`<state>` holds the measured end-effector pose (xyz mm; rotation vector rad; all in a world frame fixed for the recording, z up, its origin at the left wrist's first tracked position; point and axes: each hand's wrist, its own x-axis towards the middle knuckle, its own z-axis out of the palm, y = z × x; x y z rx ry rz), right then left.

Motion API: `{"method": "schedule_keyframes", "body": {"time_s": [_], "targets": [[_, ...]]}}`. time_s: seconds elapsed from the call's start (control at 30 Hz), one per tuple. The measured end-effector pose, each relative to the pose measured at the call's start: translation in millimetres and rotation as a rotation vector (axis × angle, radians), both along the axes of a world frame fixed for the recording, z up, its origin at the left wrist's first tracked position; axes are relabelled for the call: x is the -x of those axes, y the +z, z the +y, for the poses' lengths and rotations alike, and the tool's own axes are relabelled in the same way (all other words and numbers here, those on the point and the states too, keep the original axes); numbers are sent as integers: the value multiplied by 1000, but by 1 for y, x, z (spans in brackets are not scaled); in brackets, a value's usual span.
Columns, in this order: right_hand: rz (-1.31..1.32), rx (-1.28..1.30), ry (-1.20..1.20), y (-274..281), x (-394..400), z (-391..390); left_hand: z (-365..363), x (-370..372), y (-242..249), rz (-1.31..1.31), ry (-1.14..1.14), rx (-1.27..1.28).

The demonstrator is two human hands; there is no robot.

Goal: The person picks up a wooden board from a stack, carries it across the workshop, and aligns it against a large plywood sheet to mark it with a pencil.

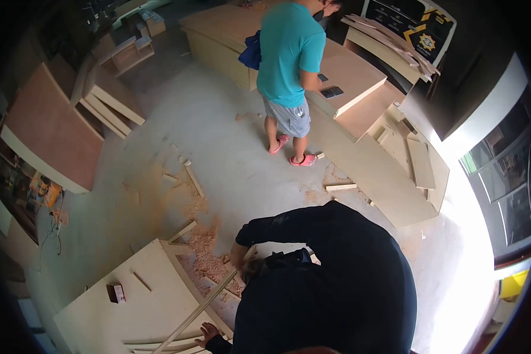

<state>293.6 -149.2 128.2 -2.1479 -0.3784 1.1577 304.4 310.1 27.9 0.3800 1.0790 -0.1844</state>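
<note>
Neither of my own hands can be made out. Close in front, a person in dark clothes bends over toward the left. One hand of that person is near the upper end of a long thin wood strip; whether it grips the strip is unclear. The person's other hand has its fingers spread beside the lower part of the strip. Below them lies a pale wooden panel, with a small box and a short stick on top.
A person in a teal shirt stands beside a large wooden unit. Wood shavings and offcuts litter the floor. Large wooden panels stand at the left. Another wooden piece lies at the right.
</note>
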Motion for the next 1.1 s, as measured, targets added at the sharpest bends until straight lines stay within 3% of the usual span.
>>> {"method": "schedule_keyframes", "body": {"time_s": [0.07, 0.3, 0.57, 0.73, 0.87, 1.0, 1.03, 1.07, 1.1], "targets": [[-28, 133, 73, 4, 7, -14, 3, -20, -4, 35, 95, -15], [-104, 375, 158, 13, 27, -14, -3, -69, -28, 24, -42, -66], [-117, 459, 124, 10, 56, -3, -38, -98, -41, -29, -164, 11], [-232, 492, -17, 6, 75, -51, -47, -91, -48, -108, -166, 89], [-179, 584, -122, 13, 95, -102, -70, -68, -54, -296, -104, 188], [-154, 635, -158, -4, 117, -148, -114, -56, -69, -866, -44, 488], [-216, 602, -161, -13, 124, -160, -142, -61, -8, -400, 35, 210], [-213, 572, -155, -27, 131, -171, -148, -65, -19, -353, 24, 146], [-229, 560, -180, -32, 137, -179, -176, -67, 21, -321, 21, 98]]}}
